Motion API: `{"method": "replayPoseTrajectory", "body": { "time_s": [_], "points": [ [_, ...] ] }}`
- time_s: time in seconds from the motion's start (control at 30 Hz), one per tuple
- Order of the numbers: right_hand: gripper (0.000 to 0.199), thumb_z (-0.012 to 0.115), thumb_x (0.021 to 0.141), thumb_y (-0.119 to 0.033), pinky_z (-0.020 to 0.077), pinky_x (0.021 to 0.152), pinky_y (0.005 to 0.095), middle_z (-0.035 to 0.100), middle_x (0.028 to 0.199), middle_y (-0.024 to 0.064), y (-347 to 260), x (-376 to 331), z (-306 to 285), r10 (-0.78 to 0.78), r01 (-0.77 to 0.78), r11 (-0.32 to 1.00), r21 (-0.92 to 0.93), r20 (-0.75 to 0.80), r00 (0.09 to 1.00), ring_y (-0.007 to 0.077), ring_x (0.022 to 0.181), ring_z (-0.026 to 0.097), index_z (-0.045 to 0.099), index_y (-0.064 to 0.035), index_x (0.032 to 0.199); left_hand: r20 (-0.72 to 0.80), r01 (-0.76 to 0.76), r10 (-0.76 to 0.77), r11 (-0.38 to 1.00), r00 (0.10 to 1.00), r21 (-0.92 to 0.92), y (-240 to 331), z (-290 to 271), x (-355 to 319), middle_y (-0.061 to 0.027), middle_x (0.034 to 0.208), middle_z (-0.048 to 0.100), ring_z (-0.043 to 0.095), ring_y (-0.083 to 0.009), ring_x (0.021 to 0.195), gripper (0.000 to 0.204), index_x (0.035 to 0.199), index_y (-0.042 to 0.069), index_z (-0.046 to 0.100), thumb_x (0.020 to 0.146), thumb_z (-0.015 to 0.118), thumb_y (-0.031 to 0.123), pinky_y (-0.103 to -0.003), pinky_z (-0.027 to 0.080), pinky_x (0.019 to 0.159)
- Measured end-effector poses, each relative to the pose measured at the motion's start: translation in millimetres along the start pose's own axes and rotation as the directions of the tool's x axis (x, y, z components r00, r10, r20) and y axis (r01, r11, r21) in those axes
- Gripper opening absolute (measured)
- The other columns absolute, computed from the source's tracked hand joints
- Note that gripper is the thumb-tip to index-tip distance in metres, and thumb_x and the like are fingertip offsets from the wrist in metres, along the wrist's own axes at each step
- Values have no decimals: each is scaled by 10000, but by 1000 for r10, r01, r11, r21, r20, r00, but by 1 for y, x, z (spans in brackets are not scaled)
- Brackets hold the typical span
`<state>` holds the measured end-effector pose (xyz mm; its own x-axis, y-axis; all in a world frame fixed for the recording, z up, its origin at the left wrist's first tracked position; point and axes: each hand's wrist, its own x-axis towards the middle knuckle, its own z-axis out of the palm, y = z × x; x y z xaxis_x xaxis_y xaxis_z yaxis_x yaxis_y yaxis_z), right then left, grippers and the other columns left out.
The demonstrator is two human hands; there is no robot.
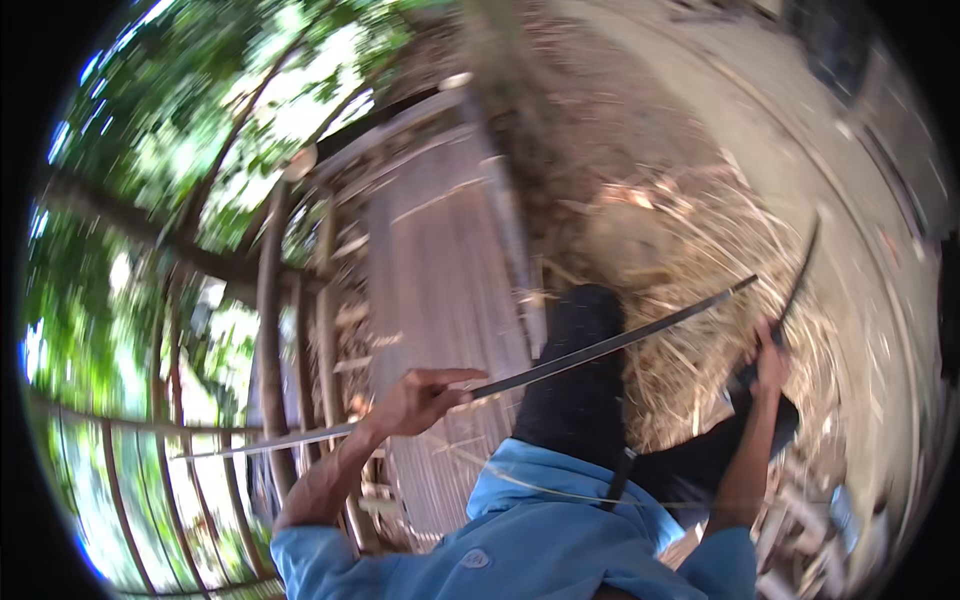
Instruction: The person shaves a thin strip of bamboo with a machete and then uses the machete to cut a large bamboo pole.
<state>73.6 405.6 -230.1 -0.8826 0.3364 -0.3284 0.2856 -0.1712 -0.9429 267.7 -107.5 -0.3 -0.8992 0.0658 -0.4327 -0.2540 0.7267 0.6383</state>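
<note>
My left hand (425,402) grips a long, narrow bamboo strip (610,345) near its middle, with the index finger stretched along it. The strip slants across my lap. One end rises to the right over the shavings, and the other passes beyond my left forearm toward the railing. Out to the right, my right hand (768,362) is closed around a knife (802,268) with a long, dark, slightly curved blade pointing away from me. The blade is apart from the strip. Motion blurs the picture, and the knife's handle is mostly hidden by my fingers.
A slatted bench (440,260) extends ahead on the left, beside a wooden railing (270,330) and trees. Pale shavings (690,350) cover the ground around a stump-like block (630,240). A tree trunk (500,50) stands ahead. Wood scraps (800,530) lie at the lower right.
</note>
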Motion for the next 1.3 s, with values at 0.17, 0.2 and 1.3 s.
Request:
{"method": "replayPoseTrajectory", "body": {
  "time_s": [0.17, 0.2, 1.3],
  "points": [
    [217, 724, 954, -200, 417, 433, 217, 594, 772, -7, 20, -4, 21, 130, -126, 991, -40, 124, 984, 61, 515, 501, 617, -96, 1111, -428, 161, -184, 983, 885, -88, -75, 26, -65, -28, 587, 594, 428, -46, 521, 303, 1280, 136, 718, 985, 659, 169, -299, 377, 475],
    [212, 716, 960, -198, 417, 432, 216, 592, 773, -9, 18, -5, 28, 103, -97, 994, -55, 134, 986, 60, 517, 501, 615, -101, 1119, -501, 194, -236, 972, 832, -136, -93, 33, -78, -27, 576, 588, 419, -42, 509, 295, 1268, 140, 727, 982, 661, 172, -292, 360, 459],
    [213, 674, 981, -183, 423, 431, 223, 563, 767, 7, -12, -44, 128, 85, -38, 959, -281, 156, 984, 78, 530, 514, 610, -72, 1151, -875, 247, -463, 872, 137, -423, -385, -18, 102, -250, 815, 732, 750, -276, 703, 344, 1104, -9, 757, 940, 654, 276, -342, 575, 644]
  ]
}}
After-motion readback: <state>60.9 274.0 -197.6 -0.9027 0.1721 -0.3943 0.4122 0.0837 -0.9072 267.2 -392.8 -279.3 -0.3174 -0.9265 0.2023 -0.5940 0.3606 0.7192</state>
